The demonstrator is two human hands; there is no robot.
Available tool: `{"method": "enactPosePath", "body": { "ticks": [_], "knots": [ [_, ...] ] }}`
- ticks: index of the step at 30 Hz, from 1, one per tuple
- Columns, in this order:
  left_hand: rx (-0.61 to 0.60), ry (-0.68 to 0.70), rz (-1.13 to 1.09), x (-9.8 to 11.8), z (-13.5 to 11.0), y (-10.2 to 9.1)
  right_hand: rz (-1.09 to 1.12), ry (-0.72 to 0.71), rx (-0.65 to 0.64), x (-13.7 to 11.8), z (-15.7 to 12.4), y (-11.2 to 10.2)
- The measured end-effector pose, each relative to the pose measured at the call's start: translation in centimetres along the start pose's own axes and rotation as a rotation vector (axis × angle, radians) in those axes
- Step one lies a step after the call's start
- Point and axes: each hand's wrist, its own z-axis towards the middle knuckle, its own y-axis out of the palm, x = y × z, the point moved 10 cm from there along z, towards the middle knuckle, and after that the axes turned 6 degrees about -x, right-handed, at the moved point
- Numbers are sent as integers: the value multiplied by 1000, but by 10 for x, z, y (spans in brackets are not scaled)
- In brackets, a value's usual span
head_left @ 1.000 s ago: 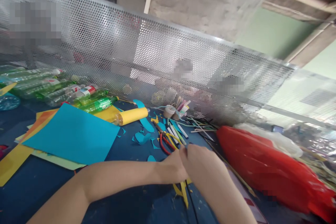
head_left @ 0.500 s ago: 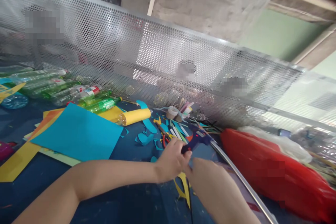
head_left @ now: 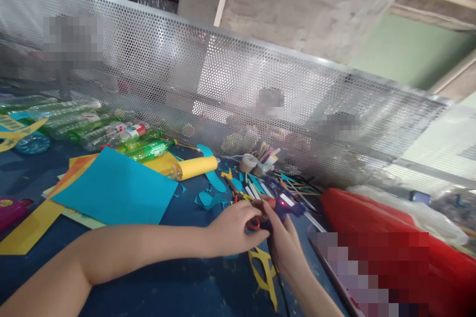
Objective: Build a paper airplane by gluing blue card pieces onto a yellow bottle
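Observation:
My right hand [head_left: 286,240] is wrapped round a dark blue glue gun [head_left: 287,201], which has a small red light and points to the right. A black cord [head_left: 279,282] runs down from it. Curled close beside the gun's handle is my left hand [head_left: 234,225], its thumb and fingers bent toward each other. A small red ring-shaped part [head_left: 254,224] shows between those fingers; I cannot tell what it belongs to. Yellow cut paper scraps [head_left: 266,272] lie below the hands. Behind them are white sticks [head_left: 253,190] and blue paper scraps [head_left: 206,199].
A blue paper sheet [head_left: 119,188] tops a paper stack at left. A yellow-wrapped bottle [head_left: 197,167] lies near several green bottles [head_left: 154,149]. Perforated metal screen [head_left: 167,59] closes off the back. A red bag [head_left: 349,208] lies at right, a magenta object [head_left: 11,213] far left.
My right hand has come up round the glue gun's handle, with its thumb now in view. My left fingers have shifted beside the handle. Less of the silver rod at right shows now.

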Motion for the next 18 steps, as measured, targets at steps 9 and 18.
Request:
{"method": "enactPosePath", "body": {
  "ticks": [9,18],
  "knots": [
    [218,-216,257,-50,-32,-93,294,-24,-107,-9,-8,6],
    [-16,-437,250,-113,-49,-68,286,195,-294,33,-28,37]
  ]
}}
